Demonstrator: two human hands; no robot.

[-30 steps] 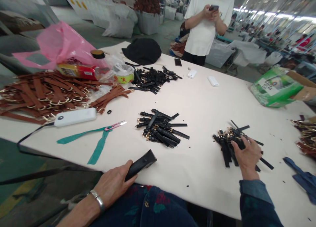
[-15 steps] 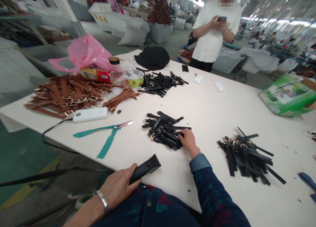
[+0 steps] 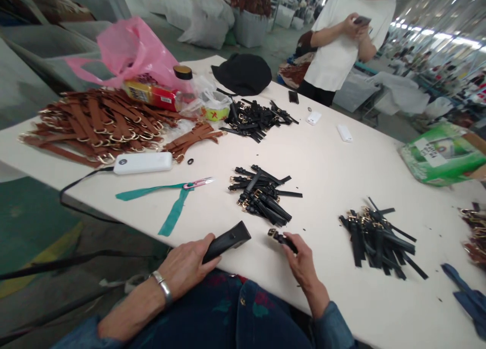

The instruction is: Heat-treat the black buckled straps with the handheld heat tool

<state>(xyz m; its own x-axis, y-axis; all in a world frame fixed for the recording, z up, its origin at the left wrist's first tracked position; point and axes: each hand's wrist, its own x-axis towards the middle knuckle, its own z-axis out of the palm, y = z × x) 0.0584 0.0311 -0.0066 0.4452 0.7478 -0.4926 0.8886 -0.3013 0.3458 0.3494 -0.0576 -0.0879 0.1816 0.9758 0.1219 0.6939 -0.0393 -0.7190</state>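
My left hand is wrapped round a black, flat-sided handheld piece at the table's front edge; its exact kind I cannot make out. Between the thumb and fingers of my right hand is a short black buckle strap, its gold buckle pointing left toward that black piece, with a gap between the two. Just beyond lies a pile of black buckle straps. Another pile of black straps is spread to the right of my right hand.
Thread snips with teal ribbon and a white power bank lie at left. Behind them are brown straps and a pink bag. A black cap sits at the back, a green box at right. Beyond stands a person holding a phone.
My right hand has drawn back from the middle pile toward me with one black buckle strap. My left hand still holds the black piece, about where it was. The view has tilted slightly.
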